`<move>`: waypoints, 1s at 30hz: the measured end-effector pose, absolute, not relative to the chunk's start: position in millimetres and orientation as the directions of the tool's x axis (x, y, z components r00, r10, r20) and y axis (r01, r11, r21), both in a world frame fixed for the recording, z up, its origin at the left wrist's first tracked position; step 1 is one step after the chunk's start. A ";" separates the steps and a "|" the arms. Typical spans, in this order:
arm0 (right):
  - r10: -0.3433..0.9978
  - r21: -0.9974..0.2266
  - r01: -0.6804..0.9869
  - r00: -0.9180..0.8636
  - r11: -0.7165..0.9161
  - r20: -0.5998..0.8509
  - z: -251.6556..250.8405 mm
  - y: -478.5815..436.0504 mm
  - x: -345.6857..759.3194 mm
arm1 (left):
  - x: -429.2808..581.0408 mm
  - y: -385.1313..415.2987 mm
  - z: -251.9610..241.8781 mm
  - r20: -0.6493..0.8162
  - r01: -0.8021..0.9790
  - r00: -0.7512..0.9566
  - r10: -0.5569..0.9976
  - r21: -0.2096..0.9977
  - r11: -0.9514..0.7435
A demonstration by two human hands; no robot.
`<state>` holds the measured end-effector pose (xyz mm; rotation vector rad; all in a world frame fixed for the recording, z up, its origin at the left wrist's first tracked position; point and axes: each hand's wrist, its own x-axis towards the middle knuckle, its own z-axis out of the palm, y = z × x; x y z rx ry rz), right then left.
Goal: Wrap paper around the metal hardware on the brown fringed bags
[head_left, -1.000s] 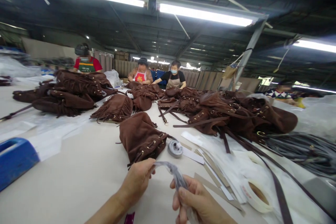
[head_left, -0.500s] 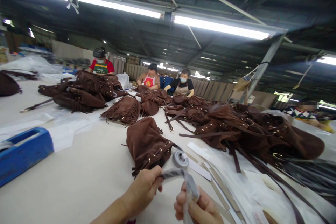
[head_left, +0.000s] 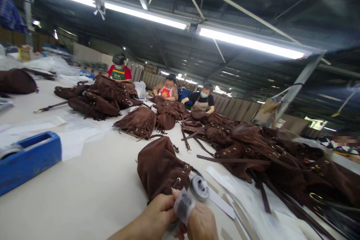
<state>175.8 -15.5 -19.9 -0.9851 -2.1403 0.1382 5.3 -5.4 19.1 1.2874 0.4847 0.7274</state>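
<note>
At the bottom edge, my left hand (head_left: 157, 215) and my right hand (head_left: 201, 225) are pressed close together, both closed on a small crumpled clear plastic wrapper (head_left: 183, 206) with something dark inside. Right behind them lies a brown suede bucket bag (head_left: 160, 167) with metal eyelets. A small grey wound roll (head_left: 199, 187) rests on the table beside that bag, just above my right hand.
Heaps of brown fringed bags (head_left: 101, 95) and straps (head_left: 267, 157) cover the white table (head_left: 84, 195). A blue tray (head_left: 28, 157) sits at the left. White paper strips (head_left: 222, 204) lie at the right. Three people (head_left: 167, 90) work at the far end.
My hands have come together, bunching the plastic wrapper that was stretched between them into a small wad. The view has tilted up and swung right, so my hands sit lower.
</note>
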 end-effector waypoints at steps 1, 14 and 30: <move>0.626 -0.298 0.599 -0.463 0.743 0.627 -17.2 -12.3 177.1 | 3.5 -4.2 20.1 0.058 -0.214 0.698 0.714 0.968 0.130; 0.242 0.438 0.528 -0.795 0.727 0.557 -3.3 -9.8 176.3 | -6.1 11.9 12.9 -0.180 -0.180 0.805 0.566 0.834 0.521; 0.274 0.507 0.626 -0.748 0.593 0.604 -23.9 -48.0 184.9 | 21.9 -15.1 -1.7 0.002 -0.113 0.611 0.792 0.990 0.085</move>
